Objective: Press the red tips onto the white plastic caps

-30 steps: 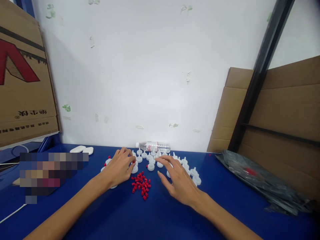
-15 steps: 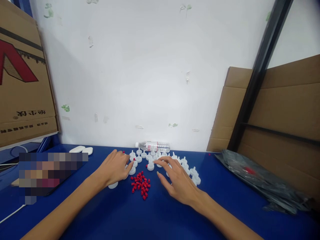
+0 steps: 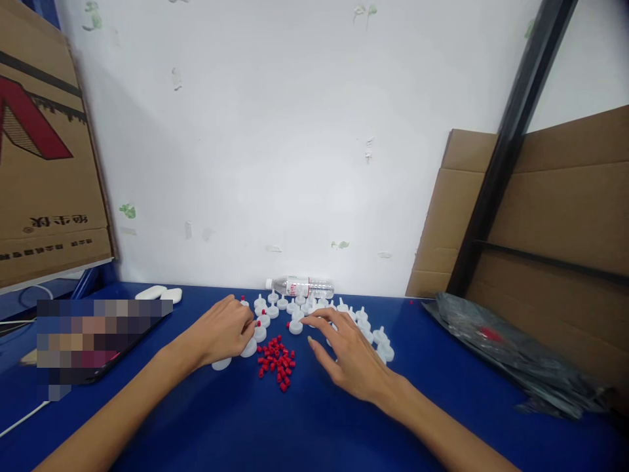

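My left hand (image 3: 223, 333) is closed, with its fingers curled down over white nozzle caps on the blue table. One white cap base (image 3: 249, 349) pokes out beneath its fingers; what they grip is hidden. Just to their right stands a white nozzle cap with a red tip (image 3: 259, 332). My right hand (image 3: 346, 354) is open, thumb and index finger apart. Its index fingertip is at or near another white nozzle cap (image 3: 295, 326), with a red piece beside it. Between my hands lies a loose pile of small red tip caps (image 3: 278, 362).
More white nozzle caps (image 3: 383, 351) stand behind and beside my right hand. A clear plastic bottle (image 3: 319, 288) lies along the wall. To the right is grey plastic wrapping (image 3: 511, 360); at left lie a white earbud case (image 3: 151, 292) and a partly blurred dark device (image 3: 105, 370).
My left hand has drawn slightly left and its fingers have curled in, uncovering a red-tipped white nozzle cap. My right hand has hardly moved.
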A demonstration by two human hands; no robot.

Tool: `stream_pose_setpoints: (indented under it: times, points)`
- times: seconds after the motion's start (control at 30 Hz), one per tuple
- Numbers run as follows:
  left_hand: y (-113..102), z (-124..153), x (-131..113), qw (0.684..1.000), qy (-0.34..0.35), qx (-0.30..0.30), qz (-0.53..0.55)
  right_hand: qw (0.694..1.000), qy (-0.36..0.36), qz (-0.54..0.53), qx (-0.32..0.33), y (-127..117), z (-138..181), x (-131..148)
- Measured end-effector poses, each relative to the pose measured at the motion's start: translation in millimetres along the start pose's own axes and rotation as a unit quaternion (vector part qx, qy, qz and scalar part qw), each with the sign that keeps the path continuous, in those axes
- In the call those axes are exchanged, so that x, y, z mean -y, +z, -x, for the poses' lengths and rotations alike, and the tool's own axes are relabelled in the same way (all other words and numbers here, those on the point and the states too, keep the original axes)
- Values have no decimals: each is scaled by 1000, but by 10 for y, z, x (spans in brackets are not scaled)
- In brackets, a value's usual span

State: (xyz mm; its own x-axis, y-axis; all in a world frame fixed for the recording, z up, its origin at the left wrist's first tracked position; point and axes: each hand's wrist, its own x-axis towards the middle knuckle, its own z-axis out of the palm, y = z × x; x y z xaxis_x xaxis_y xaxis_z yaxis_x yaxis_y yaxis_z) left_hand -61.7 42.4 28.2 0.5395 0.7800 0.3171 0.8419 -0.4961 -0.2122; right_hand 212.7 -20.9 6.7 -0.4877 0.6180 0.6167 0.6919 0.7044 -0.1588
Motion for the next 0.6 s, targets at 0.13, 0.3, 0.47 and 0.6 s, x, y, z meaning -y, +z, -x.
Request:
stream_pose_setpoints:
  times: [0.13,0.3,0.47,0.6]
  points:
    - [33,-6,12,1000,-4,5,19,1000,0,-4,0,1,-3,5]
    - [-6,-40,7,999,10,-44,25,1000,-1,-8,-4,9,-4,7]
    - [35,-150,98,996,9,-88,29,1000,-3,-4,-5,5,15,11]
    - [225,-367,259,998,13,-57,16,1000,-7,-11,4,-7,-1,15]
